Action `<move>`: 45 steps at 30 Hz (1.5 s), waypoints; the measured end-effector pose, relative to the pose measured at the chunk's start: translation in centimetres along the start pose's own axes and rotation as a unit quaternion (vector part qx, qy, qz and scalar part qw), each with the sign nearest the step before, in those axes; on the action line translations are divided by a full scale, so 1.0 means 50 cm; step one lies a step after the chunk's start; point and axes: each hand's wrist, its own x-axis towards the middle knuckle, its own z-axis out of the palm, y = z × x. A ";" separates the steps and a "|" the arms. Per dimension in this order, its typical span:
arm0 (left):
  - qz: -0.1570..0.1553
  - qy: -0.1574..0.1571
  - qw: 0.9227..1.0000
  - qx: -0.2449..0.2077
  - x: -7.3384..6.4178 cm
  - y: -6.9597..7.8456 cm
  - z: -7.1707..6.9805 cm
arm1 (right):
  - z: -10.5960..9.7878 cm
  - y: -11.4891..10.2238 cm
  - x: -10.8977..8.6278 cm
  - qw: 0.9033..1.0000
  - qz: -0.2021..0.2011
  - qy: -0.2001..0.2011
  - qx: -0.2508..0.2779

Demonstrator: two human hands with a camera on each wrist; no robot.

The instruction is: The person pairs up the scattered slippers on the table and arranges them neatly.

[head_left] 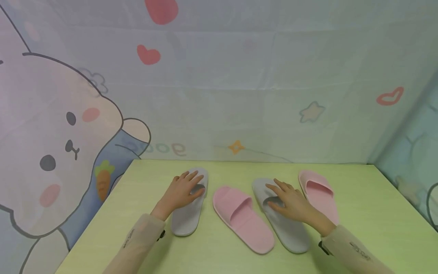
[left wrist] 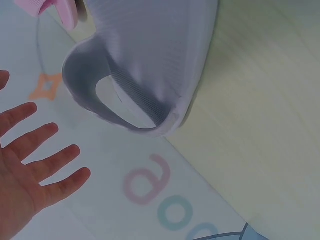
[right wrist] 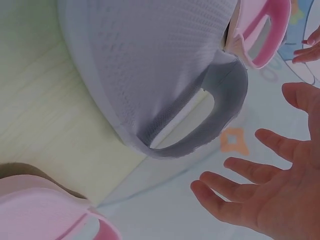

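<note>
Sleeves [head_left: 138, 239] overhang a lime tabletop [head_left: 369, 213], slippers [head_left: 246, 222] and cartoon backdrop [head_left: 222, 87] beyond.

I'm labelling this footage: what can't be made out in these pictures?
- Head view: part of the left gray slipper, behind the left grip.
- Head view: heel end of the right pink slipper, behind the right arm.
- Head view: markings on the right sleeve, too small to read.
- Left wrist view: heel end of the left gray slipper, past the top edge.

Head view forward-down, wrist views close, each sharing one grey slipper [head_left: 286, 228]
</note>
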 end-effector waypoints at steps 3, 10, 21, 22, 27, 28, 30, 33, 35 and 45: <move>0.005 0.001 1.000 0.002 0.002 -0.002 0.004 | 0.001 0.000 0.005 1.000 0.004 -0.005 -0.002; 0.001 -0.008 1.000 0.006 0.010 -0.009 0.015 | 0.001 -0.001 0.014 1.000 0.015 -0.022 0.006; -0.002 -0.011 1.000 -0.002 0.010 -0.018 0.026 | 0.011 -0.001 0.021 0.999 0.000 -0.032 0.006; -0.002 -0.011 1.000 -0.002 0.010 -0.019 0.028 | 0.012 -0.001 0.022 0.999 -0.003 -0.031 0.006; -0.002 -0.010 1.000 -0.002 0.009 -0.022 0.034 | 0.017 -0.002 0.024 0.999 -0.013 -0.035 -0.003; -0.004 -0.011 1.000 -0.004 0.009 -0.023 0.035 | 0.018 -0.002 0.025 0.999 -0.015 -0.036 -0.005; -0.007 -0.014 1.000 -0.009 0.009 -0.024 0.036 | 0.020 -0.001 0.025 0.999 -0.018 -0.039 -0.010; -0.009 -0.022 1.000 -0.011 0.011 -0.027 0.039 | 0.024 0.000 0.027 0.999 -0.020 -0.042 -0.019; -0.011 -0.026 1.000 -0.012 0.013 -0.028 0.041 | 0.026 0.002 0.028 0.999 -0.020 -0.043 -0.024; -0.020 -0.032 0.999 -0.024 0.016 -0.034 0.045 | 0.030 0.008 0.030 0.999 -0.018 -0.042 -0.027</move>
